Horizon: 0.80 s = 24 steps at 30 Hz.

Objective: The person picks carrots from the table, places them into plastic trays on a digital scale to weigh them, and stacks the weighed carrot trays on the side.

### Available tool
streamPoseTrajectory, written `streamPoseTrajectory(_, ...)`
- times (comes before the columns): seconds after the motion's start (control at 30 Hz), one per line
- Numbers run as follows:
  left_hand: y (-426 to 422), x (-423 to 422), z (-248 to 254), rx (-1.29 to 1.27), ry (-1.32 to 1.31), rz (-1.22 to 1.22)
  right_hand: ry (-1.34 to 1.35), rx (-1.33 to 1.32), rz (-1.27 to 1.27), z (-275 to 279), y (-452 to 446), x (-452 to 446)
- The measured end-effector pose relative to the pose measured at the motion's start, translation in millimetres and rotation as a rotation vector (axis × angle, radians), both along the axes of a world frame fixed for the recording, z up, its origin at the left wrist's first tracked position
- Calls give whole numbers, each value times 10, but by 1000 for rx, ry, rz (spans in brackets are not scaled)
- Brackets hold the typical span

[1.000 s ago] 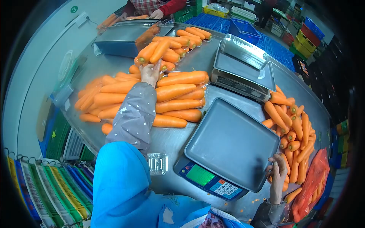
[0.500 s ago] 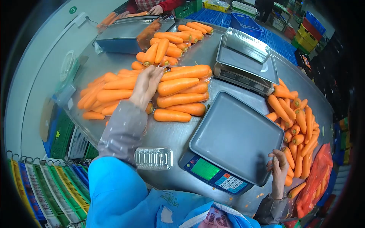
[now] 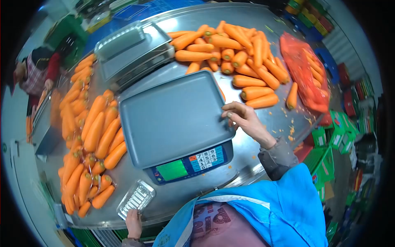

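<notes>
My left hand (image 3: 133, 224) is at the near end of a clear plastic tray (image 3: 137, 199), its fingers closed on the rim. The tray lies on the metal table by the near left corner of a digital scale (image 3: 177, 119). The scale has a bare grey pan, a lit green display and a keypad. My right hand (image 3: 245, 121) hovers at the pan's right edge, fingers loosely bent and apart, holding nothing. Beyond it lies a heap of loose carrots (image 3: 247, 53). Packed carrots (image 3: 96, 136) in clear film lie left of the scale.
A second scale (image 3: 131, 53) with a clear tray on it stands at the back left. A red mesh bag (image 3: 304, 74) of carrots lies on the right. Another person (image 3: 37, 76) works at the far left. Green crates (image 3: 325, 160) stand beyond the table's right edge.
My view has swung to the right. My left hand has left the packed carrots and come back to the clear plastic tray. The right hand stays beside the scale pan.
</notes>
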State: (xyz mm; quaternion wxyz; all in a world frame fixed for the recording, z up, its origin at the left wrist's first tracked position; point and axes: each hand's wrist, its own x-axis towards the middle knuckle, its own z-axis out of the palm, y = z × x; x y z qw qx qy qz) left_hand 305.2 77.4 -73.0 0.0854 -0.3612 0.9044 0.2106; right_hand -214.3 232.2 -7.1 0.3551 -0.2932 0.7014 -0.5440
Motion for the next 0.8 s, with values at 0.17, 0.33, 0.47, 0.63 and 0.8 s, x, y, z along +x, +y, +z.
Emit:
streamPoseTrajectory(0.17,-23,-25,-5,-63,135,86,18,25,-65,-109,294,-108)
streamPoseTrajectory(0.33,-20,127,-87,-98,20,14,485,255,-238,-624,768,-551)
streamPoseTrajectory(0.47,-21,76,-92,-84,143,68,983,505,-299,-903,1025,-993)
streamPoseTrajectory(0.63,-33,100,-45,-55,71,112,1510,621,-304,-1149,995,-1259)
streamPoseTrajectory(0.8,-126,85,-109,60,226,166,1452,566,-243,-1033,1065,-1308)
